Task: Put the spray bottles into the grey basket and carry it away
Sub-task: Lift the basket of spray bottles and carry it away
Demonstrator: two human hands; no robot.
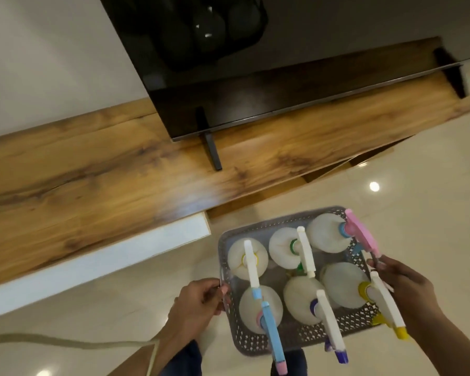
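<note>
A grey perforated basket [288, 341] hangs in the air above the floor, held at both short ends. My left hand [198, 301] grips its left rim; my right hand [403, 287] grips its right rim. Several white spray bottles stand upright inside, in two rows. One has a pink trigger head [360, 232], one a blue head with a pink tip [272, 335], one a yellow nozzle [385, 305], one a purple nozzle [330, 321], one a green collar [296, 245], one a white head with a blue tip [250, 263].
A long wooden TV unit [92, 169] runs across the left and middle, with a black television [228, 85] on a thin foot. A white panel [106, 253] fronts the unit. Glossy cream floor tiles [423, 191] lie below. A pale cord [65, 341] trails at lower left.
</note>
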